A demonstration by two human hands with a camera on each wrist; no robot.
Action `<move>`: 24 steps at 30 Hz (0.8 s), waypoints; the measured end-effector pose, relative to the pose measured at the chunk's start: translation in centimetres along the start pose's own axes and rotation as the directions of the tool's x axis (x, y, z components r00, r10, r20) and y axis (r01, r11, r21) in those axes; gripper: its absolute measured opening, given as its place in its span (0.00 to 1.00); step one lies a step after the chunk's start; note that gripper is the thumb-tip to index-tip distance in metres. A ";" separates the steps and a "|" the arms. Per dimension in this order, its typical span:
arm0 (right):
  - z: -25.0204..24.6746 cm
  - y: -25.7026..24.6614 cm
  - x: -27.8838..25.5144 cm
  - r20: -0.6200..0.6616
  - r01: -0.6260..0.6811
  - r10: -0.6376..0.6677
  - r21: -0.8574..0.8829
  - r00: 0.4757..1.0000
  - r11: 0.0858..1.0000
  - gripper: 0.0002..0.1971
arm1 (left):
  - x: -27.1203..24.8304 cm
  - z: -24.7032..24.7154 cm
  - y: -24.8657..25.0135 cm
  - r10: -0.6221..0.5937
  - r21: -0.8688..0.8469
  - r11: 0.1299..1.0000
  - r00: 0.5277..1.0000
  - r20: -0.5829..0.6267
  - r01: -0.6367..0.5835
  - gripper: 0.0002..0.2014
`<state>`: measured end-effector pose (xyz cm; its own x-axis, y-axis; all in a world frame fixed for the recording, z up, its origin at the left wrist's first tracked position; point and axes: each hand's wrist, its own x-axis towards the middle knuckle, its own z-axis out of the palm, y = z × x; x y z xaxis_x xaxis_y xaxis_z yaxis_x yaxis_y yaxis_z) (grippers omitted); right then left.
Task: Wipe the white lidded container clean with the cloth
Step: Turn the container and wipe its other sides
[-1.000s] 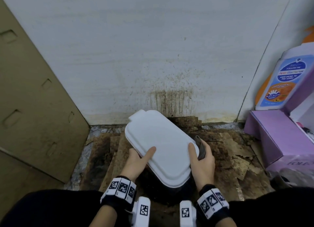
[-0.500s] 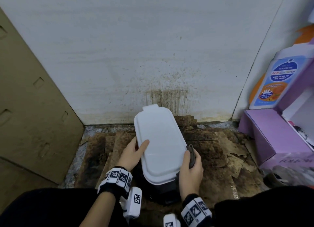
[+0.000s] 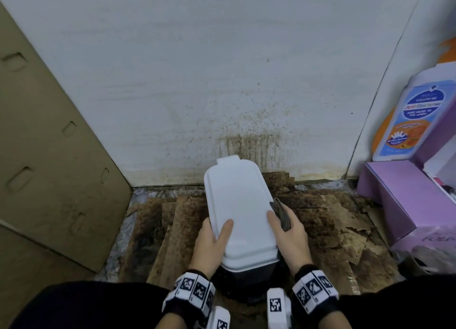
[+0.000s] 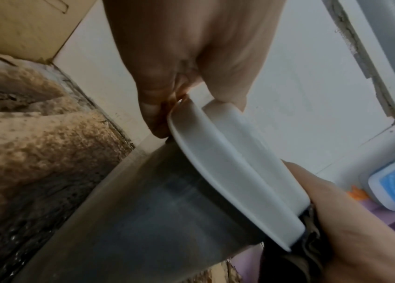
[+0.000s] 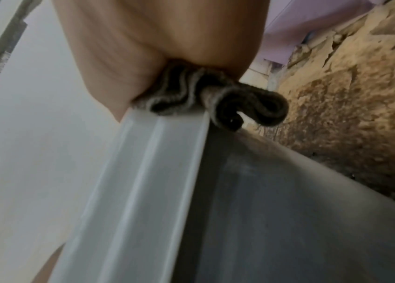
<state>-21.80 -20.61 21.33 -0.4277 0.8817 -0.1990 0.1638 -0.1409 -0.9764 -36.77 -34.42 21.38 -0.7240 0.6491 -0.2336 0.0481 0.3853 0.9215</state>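
The container has a white lid [image 3: 237, 203] and a dark see-through body [image 3: 249, 277], and it stands lengthwise toward the wall on stained floor. My left hand [image 3: 211, 241] grips the lid's left edge, thumb on top and fingers under the rim. In the left wrist view the lid [image 4: 235, 172] runs from my left hand [image 4: 191, 47] to my right hand [image 4: 351, 220]. My right hand [image 3: 289, 232] holds a dark folded cloth [image 3: 280, 212] against the lid's right edge, thumb lying on the lid. In the right wrist view the cloth [image 5: 228, 99] is bunched between palm and rim [image 5: 143, 172].
A cardboard panel [image 3: 49, 168] leans at the left. A purple box [image 3: 404, 203] and a wash bottle [image 3: 409, 121] stand at the right. The white wall [image 3: 222, 69] just behind the container is spattered brown. Torn, stained cardboard [image 3: 345, 225] covers the floor.
The container has turned from slanting leftward to pointing straight at the wall. Both hands kept their grips on its near end; the cloth stayed at the right edge.
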 end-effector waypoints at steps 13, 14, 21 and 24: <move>1.1 1.8 -1.2 -0.083 0.021 -0.010 0.135 0.996 0.991 0.20 | 0.5 -1.5 0.2 0.055 -0.006 0.998 0.995 0.081 -0.055 0.22; 0.7 1.5 -0.9 -0.082 0.042 -0.033 0.115 0.996 0.992 0.20 | 0.5 -1.4 0.1 0.057 0.007 0.998 0.995 0.076 -0.058 0.22; -0.6 -2.4 0.5 0.055 0.347 -0.344 -0.209 0.937 0.914 0.18 | 0.8 -1.0 -0.7 0.046 0.128 0.990 0.998 0.043 -0.051 0.25; 1.2 -3.7 0.6 0.341 0.608 -0.510 -0.320 0.790 0.727 0.20 | 0.6 -0.9 -0.3 0.024 0.176 0.984 1.000 0.009 -0.025 0.27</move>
<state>-23.73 -20.05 24.68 -0.7246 0.6145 0.3119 0.1435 0.5773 -0.8039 -37.86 -34.76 21.30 -0.7163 0.6639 -0.2147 0.1867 0.4788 0.8578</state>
